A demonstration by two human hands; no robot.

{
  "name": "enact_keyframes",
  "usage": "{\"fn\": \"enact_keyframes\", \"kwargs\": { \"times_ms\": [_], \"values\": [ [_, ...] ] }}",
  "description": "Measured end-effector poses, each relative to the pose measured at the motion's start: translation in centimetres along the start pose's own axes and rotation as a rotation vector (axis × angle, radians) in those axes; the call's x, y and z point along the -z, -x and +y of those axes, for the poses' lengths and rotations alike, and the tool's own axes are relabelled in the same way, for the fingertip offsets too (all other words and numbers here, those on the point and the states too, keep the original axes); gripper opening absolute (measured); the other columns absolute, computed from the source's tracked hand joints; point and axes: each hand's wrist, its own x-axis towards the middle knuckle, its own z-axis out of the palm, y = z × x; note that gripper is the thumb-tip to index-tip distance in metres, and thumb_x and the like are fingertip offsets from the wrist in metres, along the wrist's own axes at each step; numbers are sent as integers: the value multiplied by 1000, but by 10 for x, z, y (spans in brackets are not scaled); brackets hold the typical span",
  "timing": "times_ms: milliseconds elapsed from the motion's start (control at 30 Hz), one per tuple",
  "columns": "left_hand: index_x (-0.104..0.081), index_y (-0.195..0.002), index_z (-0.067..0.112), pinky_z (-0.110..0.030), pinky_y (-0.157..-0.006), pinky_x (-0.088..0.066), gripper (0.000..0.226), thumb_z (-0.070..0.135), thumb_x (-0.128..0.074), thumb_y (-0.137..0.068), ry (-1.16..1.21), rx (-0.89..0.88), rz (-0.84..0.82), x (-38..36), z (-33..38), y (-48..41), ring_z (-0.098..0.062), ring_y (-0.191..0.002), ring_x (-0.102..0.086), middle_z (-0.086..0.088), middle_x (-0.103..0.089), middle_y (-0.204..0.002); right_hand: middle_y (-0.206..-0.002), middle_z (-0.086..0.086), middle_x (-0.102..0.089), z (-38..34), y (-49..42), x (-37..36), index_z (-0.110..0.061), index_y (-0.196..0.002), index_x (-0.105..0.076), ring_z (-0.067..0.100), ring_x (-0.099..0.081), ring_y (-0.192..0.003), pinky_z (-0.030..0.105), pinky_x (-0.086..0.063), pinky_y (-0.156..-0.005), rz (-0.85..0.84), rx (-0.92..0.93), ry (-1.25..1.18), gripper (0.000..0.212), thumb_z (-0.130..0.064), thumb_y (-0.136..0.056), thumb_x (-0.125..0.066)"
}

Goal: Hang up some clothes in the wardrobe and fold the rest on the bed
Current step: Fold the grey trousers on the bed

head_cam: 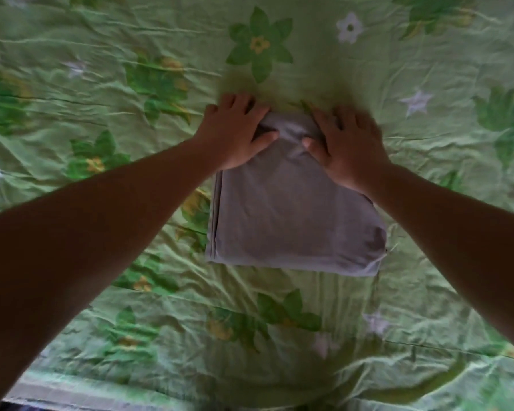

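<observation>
Both hands are down on the far end of the folded garment [291, 221] as I watch through the head camera. Left hand [238, 132] sits on its far left corner, right hand [349, 149] on its far right corner, a small gap between them. Each hand is spread wide and lies fairly flat, with the fingers [235, 102] reaching past the garment's far edge onto the bedspread [131, 84]. The thumbs [266, 137] point inward at each other on top of the cloth. Between the thumbs the fabric is puckered into a small ridge. I read this as pressing rather than gripping, though I cannot tell whether a little cloth is caught under either thumb.

The garment is grey with a lilac cast, folded into a compact, roughly square packet. Stacked layers show along its left edge and at its near right corner. It lies flat on the bed at the middle of my view, its near edge straight and clear of both hands.

Around the garment on every side is the bedspread — pale green, creased, printed with darker green flowers with yellow centres and a few white blooms. Two bare forearms run in from the lower corners to the garment's far end. Nearer to me than the garment, at the bottom left, I see a pale strip along the bed's edge [72, 393].
</observation>
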Motion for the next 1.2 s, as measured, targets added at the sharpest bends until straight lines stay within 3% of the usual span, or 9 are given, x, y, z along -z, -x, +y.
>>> {"fn": "enact_keyframes", "kwargs": {
  "times_ms": [167,267,367,467,600,700,867,1033,1200],
  "values": [
    [-48,-133,16,-46,-93,-49,69,47,-68,-75,212,-40,-222,35,-7,1,-35,-115,-50,-13,-50,-126,-115,19,-58,4,-6,36,-15,-116,-55,39,-57,-105,35,-44,-77,-164,-61,-223,49,-46,-79,-60],
    [-61,-108,14,-39,-77,-57,45,34,-73,-69,245,-21,-419,72,-7,-3,-25,-88,-63,-5,-63,-99,-92,9,-60,3,-10,69,-15,-91,-58,28,-57,-83,29,-37,-60,-323,-71,-293,28,-31,-74,-73],
    [-61,-89,21,-34,-68,-53,20,25,-74,-74,252,-39,-506,94,-3,5,-20,-81,-65,-1,-65,-89,-83,3,-57,-1,-5,100,-17,-79,-55,21,-54,-75,26,-33,-53,-440,-10,-238,25,-26,-71,-78],
    [-57,-88,23,-34,-68,-48,22,23,-73,-75,264,-92,-416,117,-7,23,-21,-83,-61,2,-61,-87,-79,1,-55,-4,12,133,-19,-77,-51,27,-56,-80,30,-34,-55,-329,119,-174,23,-28,-75,-73],
    [-49,-85,20,-34,-61,-39,26,18,-72,-73,330,-104,-46,180,-14,54,-26,-80,-57,0,-54,-80,-88,10,-58,-5,36,192,-15,-86,-54,35,-59,-85,39,-46,-66,166,271,-189,33,-41,-68,-53],
    [-49,-93,23,-36,-64,-41,33,22,-71,-69,260,-204,176,205,-10,89,-22,-81,-52,0,-53,-91,-94,12,-56,-13,65,214,-13,-97,-57,36,-56,-88,44,-51,-69,350,344,-155,39,-37,-66,-55],
    [-52,-107,19,-42,-64,-53,48,21,-74,-63,56,-215,294,112,22,160,-33,-94,-53,-9,-51,-106,-104,15,-53,-26,140,139,-13,-108,-57,38,-52,-92,44,-44,-72,272,355,118,49,-26,-62,-68],
    [-45,-143,24,-46,-85,-53,82,49,-69,-69,-38,-133,-92,-26,35,212,-37,-125,-52,-16,-47,-141,-129,18,-56,-29,195,9,-19,-131,-47,39,-57,-113,54,-48,-89,-148,228,189,78,-51,-67,-79],
    [-51,-137,18,-47,-99,-44,56,48,-50,-89,196,-58,299,-27,48,174,-35,-127,-48,-12,-50,-138,-119,10,-59,-39,160,2,-20,-119,-63,36,-56,-105,45,-42,-82,134,146,-19,42,-47,-95,-41]
  ]
}}
